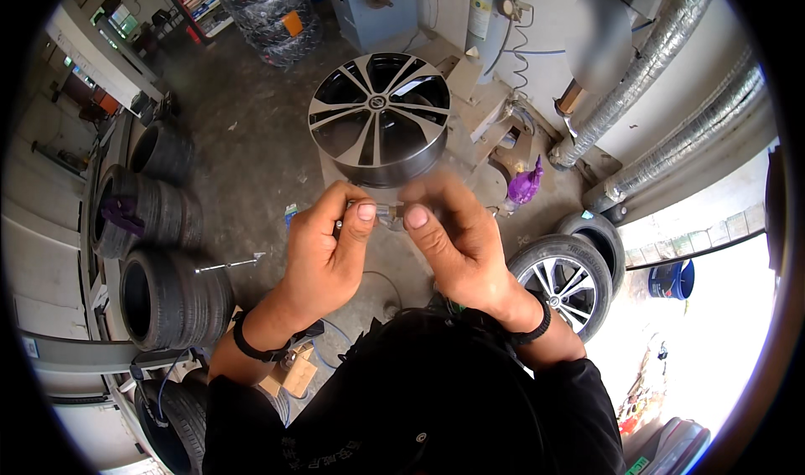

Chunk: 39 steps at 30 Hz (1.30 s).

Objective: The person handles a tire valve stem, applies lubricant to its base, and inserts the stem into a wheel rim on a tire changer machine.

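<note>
I have a small metal valve stem [387, 215] pinched between both thumbs and forefingers — left hand [323, 253] and right hand [457, 240] clamped on its ends, just above the bare alloy rim [379, 119] — best kept level and turned gently

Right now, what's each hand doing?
Left hand: closed on a small metal part.
Right hand: pinching the same part's other end.

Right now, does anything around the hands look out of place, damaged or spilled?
Nothing stands out. The left hand and right hand pinch a small metal part between them above the bare alloy rim. Tyres are stacked at the left; no spill shows.
</note>
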Each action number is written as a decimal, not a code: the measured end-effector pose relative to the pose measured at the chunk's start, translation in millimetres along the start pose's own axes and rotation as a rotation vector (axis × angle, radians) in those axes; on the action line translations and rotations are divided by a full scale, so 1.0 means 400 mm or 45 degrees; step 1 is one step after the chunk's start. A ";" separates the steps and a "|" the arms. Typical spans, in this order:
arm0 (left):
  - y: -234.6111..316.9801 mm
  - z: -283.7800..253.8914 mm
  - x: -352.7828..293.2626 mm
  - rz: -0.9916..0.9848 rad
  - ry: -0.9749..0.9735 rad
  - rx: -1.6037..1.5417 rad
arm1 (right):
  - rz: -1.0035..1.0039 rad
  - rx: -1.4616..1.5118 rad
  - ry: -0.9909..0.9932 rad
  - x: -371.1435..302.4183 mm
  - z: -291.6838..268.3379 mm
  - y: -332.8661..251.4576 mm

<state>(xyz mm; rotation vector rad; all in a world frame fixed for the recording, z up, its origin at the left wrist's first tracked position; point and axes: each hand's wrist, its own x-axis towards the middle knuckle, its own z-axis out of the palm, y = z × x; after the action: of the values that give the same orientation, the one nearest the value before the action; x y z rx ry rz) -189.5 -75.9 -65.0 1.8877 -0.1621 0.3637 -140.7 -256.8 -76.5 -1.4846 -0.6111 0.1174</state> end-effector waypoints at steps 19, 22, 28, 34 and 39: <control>0.002 0.014 0.006 0.138 -0.044 0.144 | 0.037 -0.147 0.007 -0.002 -0.013 0.005; 0.006 0.015 0.008 0.157 -0.041 0.156 | -0.098 -0.164 0.037 -0.003 -0.012 0.001; -0.009 0.004 0.004 0.070 -0.038 0.071 | -0.274 -0.126 0.024 0.001 -0.017 0.006; -0.013 0.002 0.002 0.032 -0.027 -0.045 | -0.097 0.099 0.023 -0.010 -0.016 0.020; -0.007 -0.004 0.003 -0.067 -0.072 -0.319 | -0.103 0.157 0.054 -0.010 -0.011 0.030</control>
<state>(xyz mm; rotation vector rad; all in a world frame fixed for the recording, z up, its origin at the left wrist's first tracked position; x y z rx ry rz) -187.7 -73.4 -66.7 1.6524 -0.1864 0.2422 -138.6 -261.3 -89.0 -1.3385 -0.6184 0.0594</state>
